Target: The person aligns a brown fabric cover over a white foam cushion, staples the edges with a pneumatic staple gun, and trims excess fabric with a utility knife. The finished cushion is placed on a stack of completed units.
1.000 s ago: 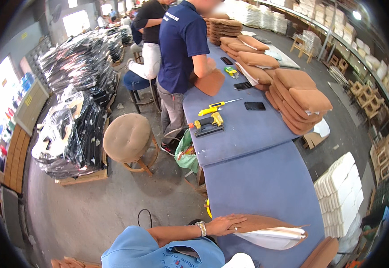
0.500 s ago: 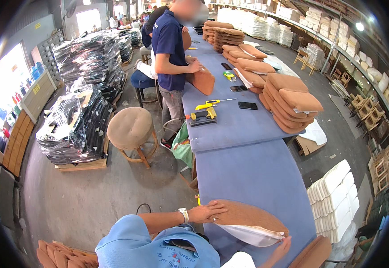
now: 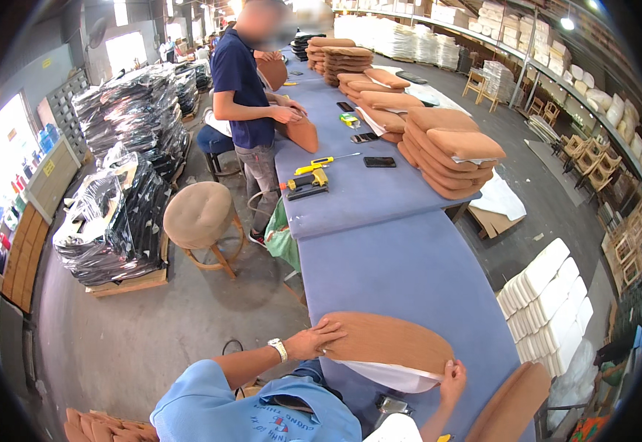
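Observation:
A brown fabric cushion [image 3: 387,340] with a white underside lies across the near end of the blue table [image 3: 402,272], its white face showing along the near edge. My left hand [image 3: 316,339], with a watch at the wrist, grips the cushion's left end, fingers laid over the top. At the right end, my right hand [image 3: 451,383] pinches the corner where brown meets white. Just nearer than the cushion is a shiny metal thing [image 3: 393,405], partly hidden. Beside my right forearm stand more brown cushions [image 3: 511,404].
Farther up the table lie a yellow nail or staple gun [image 3: 308,182], a yellow-handled screwdriver [image 3: 321,163] and a black phone [image 3: 379,161]. Brown cushions [image 3: 446,151] are stacked at its right. A co-worker [image 3: 243,96] handles another cushion. A round stool [image 3: 200,214] stands left; white pads [image 3: 546,309] right.
The cushion's right end has been raised and its brown top turned more toward me. My right hand has come up with that corner. The metal thing has come into view.

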Demonstrator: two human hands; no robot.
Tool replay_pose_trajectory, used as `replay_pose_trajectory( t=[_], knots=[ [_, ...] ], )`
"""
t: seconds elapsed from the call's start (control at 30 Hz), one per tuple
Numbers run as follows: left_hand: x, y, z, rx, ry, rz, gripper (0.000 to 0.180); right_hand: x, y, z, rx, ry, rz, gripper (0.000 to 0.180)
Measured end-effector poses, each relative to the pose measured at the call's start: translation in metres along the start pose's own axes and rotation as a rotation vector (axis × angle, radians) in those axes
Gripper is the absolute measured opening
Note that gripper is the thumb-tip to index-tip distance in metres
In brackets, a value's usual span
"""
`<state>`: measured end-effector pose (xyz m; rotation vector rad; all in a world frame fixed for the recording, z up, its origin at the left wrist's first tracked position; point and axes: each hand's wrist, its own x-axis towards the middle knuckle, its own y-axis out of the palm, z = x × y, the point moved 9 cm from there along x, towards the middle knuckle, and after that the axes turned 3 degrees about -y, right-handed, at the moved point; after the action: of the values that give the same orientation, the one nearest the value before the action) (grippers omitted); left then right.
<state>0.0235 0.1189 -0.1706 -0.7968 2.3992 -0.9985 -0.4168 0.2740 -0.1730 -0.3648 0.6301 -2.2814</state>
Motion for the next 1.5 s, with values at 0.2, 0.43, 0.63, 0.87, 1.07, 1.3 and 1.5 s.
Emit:
replay_pose_trajectory(
  t=[0.2, 0.43, 0.63, 0.87, 1.07, 1.3, 1.5],
  knots=[
    [0.002, -0.007, -0.007, -0.011, -0.035, 0.015, 0.091, -0.006, 0.005, -0.006, 0.091, -0.105, 0.076, 0.039],
    [0.000, -0.030, -0.021, 0.067, -0.001, 0.011, 0.095, -0.021, -0.013, 0.018, 0.155, -0.097, 0.012, 0.033],
    [-0.063, -0.038, -0.056, -0.090, -0.133, 0.389, 0.087, -0.094, -0.045, 0.051, -0.009, -0.016, -0.076, 0.032],
    [-0.077, -0.037, -0.050, -0.104, -0.176, 0.474, 0.090, -0.119, -0.044, 0.069, -0.021, 0.002, -0.171, 0.031],
    [-0.073, -0.042, -0.059, -0.034, -0.200, 0.574, 0.093, -0.111, -0.041, 0.081, 0.014, 0.048, -0.179, 0.030],
    [-0.062, -0.021, -0.039, 0.017, -0.235, 0.901, 0.095, -0.117, -0.031, 0.065, 0.042, 0.064, -0.186, 0.031],
    [-0.008, 0.016, -0.101, -0.413, -0.171, 0.985, 0.101, -0.117, -0.030, 0.076, 0.034, 0.097, -0.107, 0.033]
  ],
)
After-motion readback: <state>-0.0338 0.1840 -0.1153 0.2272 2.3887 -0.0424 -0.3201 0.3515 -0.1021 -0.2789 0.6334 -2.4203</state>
